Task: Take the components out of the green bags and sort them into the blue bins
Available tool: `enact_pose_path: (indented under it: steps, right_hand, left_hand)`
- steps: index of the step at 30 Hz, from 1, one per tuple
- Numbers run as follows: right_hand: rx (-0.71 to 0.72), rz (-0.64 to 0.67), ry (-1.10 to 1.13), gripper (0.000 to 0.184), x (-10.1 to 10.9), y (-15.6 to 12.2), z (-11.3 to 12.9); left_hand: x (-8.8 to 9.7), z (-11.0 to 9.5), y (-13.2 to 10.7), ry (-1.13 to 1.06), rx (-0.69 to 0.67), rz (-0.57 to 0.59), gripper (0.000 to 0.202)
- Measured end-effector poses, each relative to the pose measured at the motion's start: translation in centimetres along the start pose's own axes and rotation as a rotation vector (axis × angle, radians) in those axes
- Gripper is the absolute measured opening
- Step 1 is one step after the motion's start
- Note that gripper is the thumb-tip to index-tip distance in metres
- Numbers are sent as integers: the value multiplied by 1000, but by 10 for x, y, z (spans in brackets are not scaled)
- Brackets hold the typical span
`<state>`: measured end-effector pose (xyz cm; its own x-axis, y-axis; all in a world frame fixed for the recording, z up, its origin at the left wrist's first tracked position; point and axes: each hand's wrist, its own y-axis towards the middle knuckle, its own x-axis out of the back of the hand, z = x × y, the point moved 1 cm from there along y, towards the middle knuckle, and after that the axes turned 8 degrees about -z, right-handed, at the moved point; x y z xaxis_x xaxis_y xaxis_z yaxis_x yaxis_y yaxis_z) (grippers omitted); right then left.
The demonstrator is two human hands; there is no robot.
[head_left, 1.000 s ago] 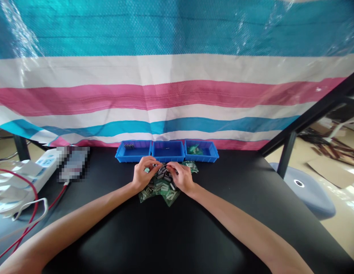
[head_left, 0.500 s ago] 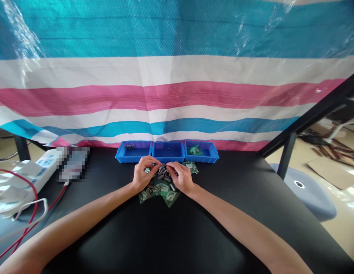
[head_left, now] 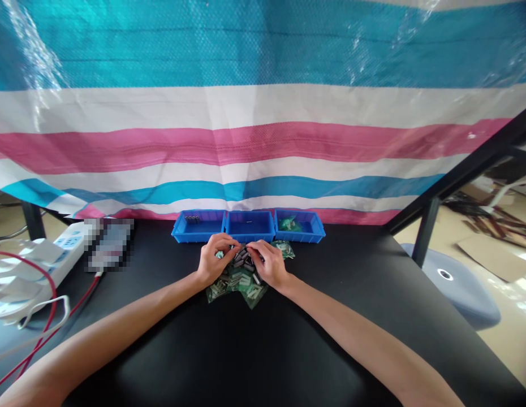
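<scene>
Green packets (head_left: 237,291), unreadable, lie under left (head_left: 212,261) and right hands (head_left: 269,263) curled on dark parts (head_left: 242,257), hold unclear.

1. Three plastic trays (head_left: 250,229), side by side along the far edge of the bench (head_left: 246,362).
2. Heap of small components (head_left: 241,280), on the bench directly before the middle tray.
3. Power strip (head_left: 63,243), on the bench, left of the heap.
4. Tarpaulin (head_left: 263,147), hanging behind the trays.
5. Stool (head_left: 458,288), beyond the bench's right edge.

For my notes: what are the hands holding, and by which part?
Cannot tell: the left hand and right hand cover a heap of small dark cylindrical parts and hide any single hold.
</scene>
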<state>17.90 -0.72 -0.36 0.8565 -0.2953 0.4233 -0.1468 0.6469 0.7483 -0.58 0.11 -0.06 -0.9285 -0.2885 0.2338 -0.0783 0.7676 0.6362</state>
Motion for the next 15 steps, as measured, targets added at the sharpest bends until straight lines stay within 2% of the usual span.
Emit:
enact_pose_path:
  steps: [15]
  right_hand:
    - [2, 32, -9, 20, 1, 2, 0]
  left_hand:
    - [0, -3, 2, -10, -4, 35, 16]
